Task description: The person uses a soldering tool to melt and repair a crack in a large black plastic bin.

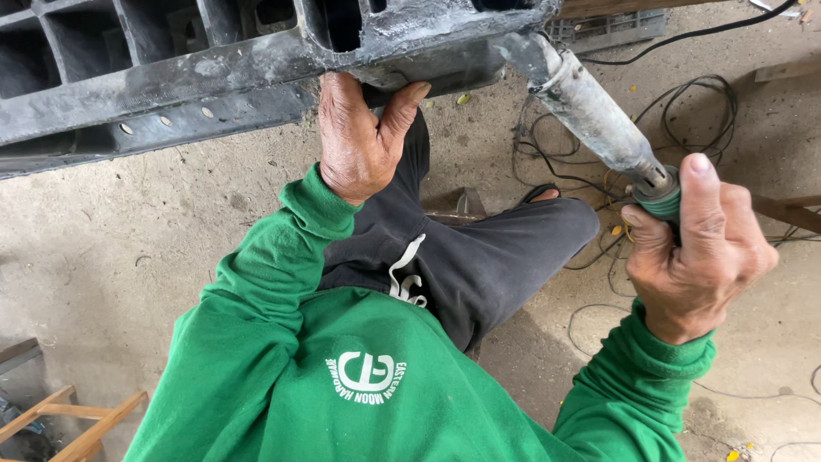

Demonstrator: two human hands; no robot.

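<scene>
My left hand clamps the lower edge of the black plastic pallet, near its corner. My right hand wraps the heat gun, nozzle touching that corner. The pallet looks stiff and heavy; I'd grip its ribs.

- Bare concrete floor is showing dust and stains under daylight.
- Black cables are lying tangled across it.
- Wooden frame is resting at lower left.
- Timber plank is lying at right.
</scene>
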